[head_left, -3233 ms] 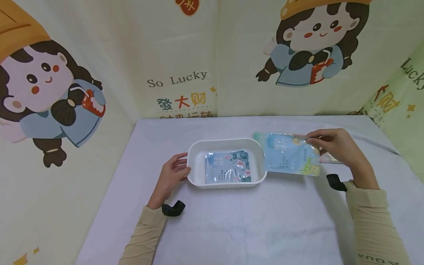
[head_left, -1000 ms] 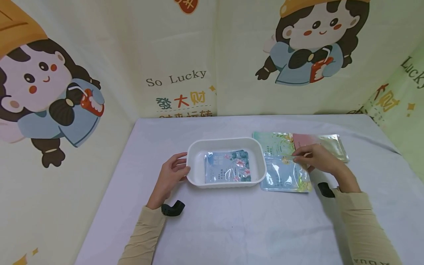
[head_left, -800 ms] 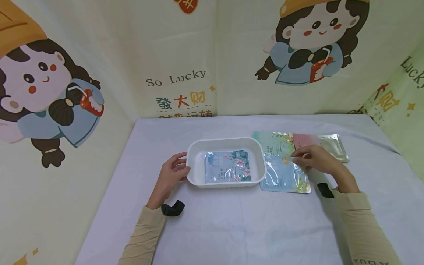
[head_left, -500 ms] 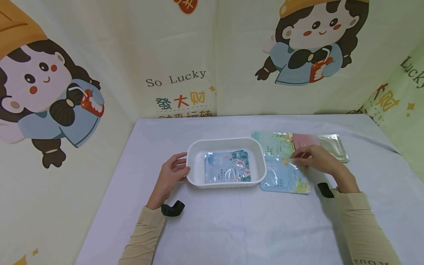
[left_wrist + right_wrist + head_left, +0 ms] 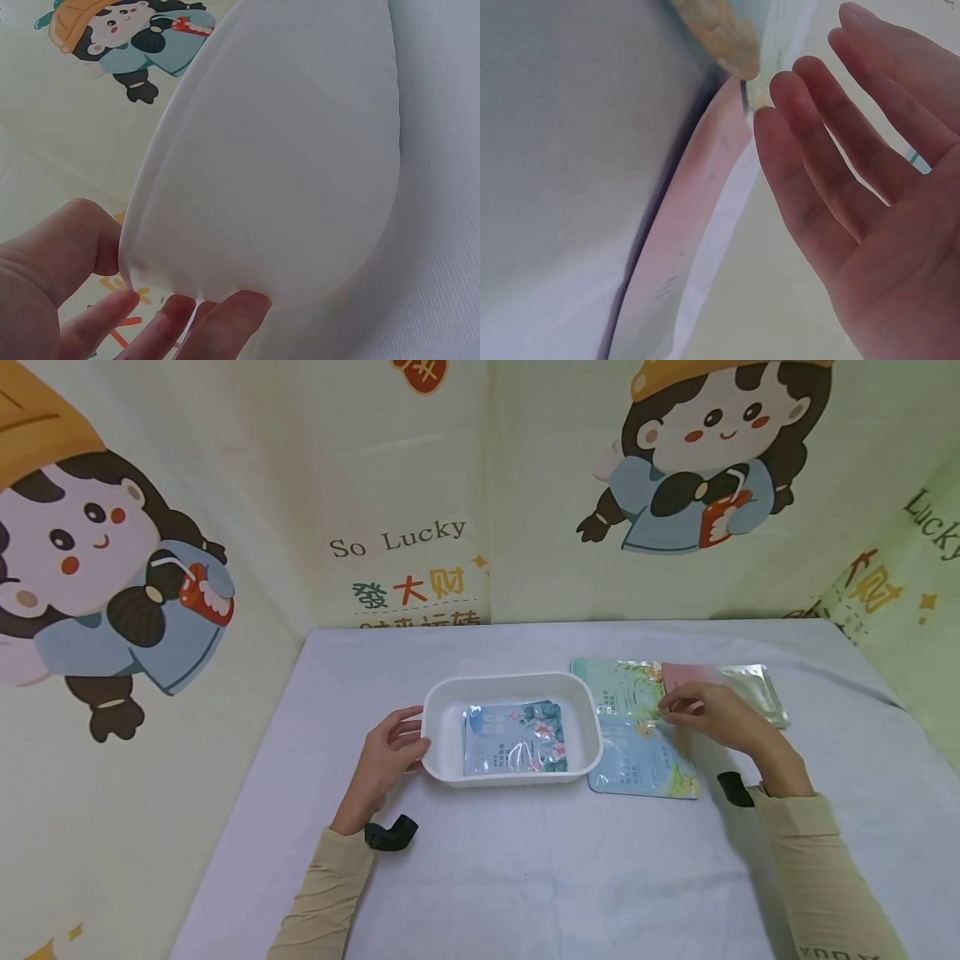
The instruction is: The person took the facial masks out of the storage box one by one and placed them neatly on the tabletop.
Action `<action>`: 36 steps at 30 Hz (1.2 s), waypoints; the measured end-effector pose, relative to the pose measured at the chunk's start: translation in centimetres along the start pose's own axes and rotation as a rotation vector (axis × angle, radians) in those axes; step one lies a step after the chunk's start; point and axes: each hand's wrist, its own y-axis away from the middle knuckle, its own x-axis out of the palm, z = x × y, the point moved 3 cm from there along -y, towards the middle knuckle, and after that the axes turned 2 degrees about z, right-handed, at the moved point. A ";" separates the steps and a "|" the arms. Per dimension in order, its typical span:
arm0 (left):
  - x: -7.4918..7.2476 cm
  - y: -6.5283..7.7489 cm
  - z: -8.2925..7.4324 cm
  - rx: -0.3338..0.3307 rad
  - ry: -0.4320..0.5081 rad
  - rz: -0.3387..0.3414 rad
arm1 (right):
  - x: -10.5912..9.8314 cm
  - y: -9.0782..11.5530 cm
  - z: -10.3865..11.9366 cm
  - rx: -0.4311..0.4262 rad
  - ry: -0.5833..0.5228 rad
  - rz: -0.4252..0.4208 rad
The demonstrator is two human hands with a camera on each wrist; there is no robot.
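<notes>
Blue packet (image 5: 645,764): lay flat on the bench (image 5: 480,877) at the right end of the white tray (image 5: 517,782); I couldn't tell whether its edge ran under the rim.
Right hand (image 5: 708,717): was right of the tray, fingers extended with gaps between them, pinching nothing.
Left hand (image 5: 390,747): pinched the tray's left end between thumb and fingers.
Tray slip: had my left hand nudged the tray rightward, it might have shoved or ridden over the packet.
Packet drag: withdrawing carelessly, I could have caught its slick film, skewing it against the green packet (image 5: 618,687) right of the tray's far corner.
Since earlier: I had held the blue packet raised beside the tray; now it was down and released, the tray barely moved.
</notes>
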 end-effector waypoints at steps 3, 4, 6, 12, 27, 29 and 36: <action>0.0 0.0 0.0 0.002 -0.001 0.001 | 0.0 -0.1 0.3 0.005 -0.008 -0.008; 0.0 0.0 0.1 0.002 -0.004 0.000 | -0.1 -0.1 0.4 -0.002 -0.011 -0.012; 0.0 0.0 0.1 0.001 -0.006 -0.002 | -0.1 -0.2 0.8 -0.022 -0.018 -0.027; 0.0 0.1 0.0 -0.002 -0.004 -0.003 | -0.2 -0.5 1.9 -0.086 0.007 -0.072; 0.1 0.1 -0.1 0.000 0.000 0.001 | 0.1 -1.7 4.9 -0.100 0.049 -0.045; 0.1 0.1 -0.1 -0.001 0.003 0.001 | 0.2 -1.9 5.4 -0.094 0.048 -0.038; 0.1 0.1 -0.1 -0.007 0.001 0.000 | 0.8 -2.5 6.6 -0.058 0.013 -0.011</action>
